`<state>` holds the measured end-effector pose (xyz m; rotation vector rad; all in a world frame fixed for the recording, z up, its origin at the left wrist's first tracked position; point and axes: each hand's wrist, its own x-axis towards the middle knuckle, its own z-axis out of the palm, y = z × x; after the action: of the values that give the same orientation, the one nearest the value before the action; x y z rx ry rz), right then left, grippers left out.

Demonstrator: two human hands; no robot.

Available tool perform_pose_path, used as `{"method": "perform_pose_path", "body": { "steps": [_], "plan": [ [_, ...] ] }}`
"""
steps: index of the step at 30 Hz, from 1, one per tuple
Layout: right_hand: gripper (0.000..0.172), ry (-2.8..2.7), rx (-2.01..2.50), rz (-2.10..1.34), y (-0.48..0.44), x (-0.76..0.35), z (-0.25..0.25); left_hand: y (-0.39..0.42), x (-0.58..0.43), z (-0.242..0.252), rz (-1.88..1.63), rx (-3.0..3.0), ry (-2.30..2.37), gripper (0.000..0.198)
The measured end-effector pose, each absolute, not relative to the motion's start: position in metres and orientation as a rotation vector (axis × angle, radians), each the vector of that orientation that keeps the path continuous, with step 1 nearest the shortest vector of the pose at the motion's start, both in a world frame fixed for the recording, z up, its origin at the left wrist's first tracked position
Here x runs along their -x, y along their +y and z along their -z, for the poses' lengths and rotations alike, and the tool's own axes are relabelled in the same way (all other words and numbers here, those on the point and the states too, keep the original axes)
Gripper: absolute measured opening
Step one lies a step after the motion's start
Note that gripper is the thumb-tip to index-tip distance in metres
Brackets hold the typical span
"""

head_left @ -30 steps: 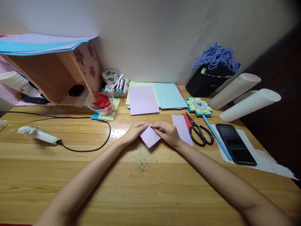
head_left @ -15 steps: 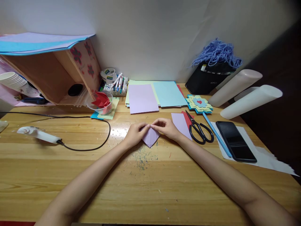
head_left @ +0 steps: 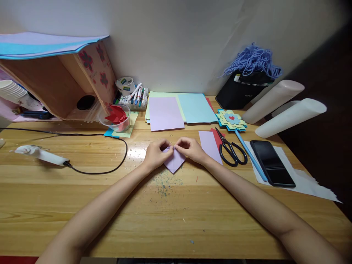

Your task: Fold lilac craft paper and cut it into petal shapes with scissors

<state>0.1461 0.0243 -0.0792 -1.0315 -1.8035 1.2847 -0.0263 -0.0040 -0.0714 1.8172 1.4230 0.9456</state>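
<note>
A folded piece of lilac paper (head_left: 174, 162) is between my hands at the middle of the table, one corner pointing toward me. My left hand (head_left: 157, 153) pinches it near its far corner between thumb and fingers. Right beside that grip, my right hand (head_left: 191, 148) pinches the same far corner, the two thumbs almost touching. Fingertips partly cover the upper edge of the paper. Just right of my right hand lies a lilac paper strip (head_left: 209, 146), with black-handled scissors (head_left: 231, 150) beyond it.
Behind are lilac (head_left: 166, 113) and light blue sheets (head_left: 196, 108), and a plastic bowl of red paper pieces (head_left: 117, 118). A corded white glue gun (head_left: 45, 156) lies left. A phone (head_left: 272, 163) and a paper flower (head_left: 231, 119) on a blue stem lie right.
The camera view has shifted slightly. Both hands keep pinching the lilac paper at its far corner, with only a small shift of the fingers.
</note>
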Motion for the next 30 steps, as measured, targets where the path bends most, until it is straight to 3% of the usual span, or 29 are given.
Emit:
{"method": "perform_pose_path", "body": {
  "steps": [6, 14, 30],
  "plan": [
    [0.012, -1.802, 1.137, -1.134, 0.018, -0.14, 0.078, -0.002, 0.021, 0.073, -0.947, -1.76, 1.471, 0.015],
    [0.009, -1.718, 1.171, -1.185, 0.02, -0.142, 0.079, 0.012, 0.028, 0.068, -0.83, -1.519, 1.379, 0.017],
    [0.016, -1.625, 1.119, -1.273, 0.022, -0.143, 0.082, 0.014, 0.04, 0.062, -0.711, -1.459, 1.232, 0.028]
  ]
}}
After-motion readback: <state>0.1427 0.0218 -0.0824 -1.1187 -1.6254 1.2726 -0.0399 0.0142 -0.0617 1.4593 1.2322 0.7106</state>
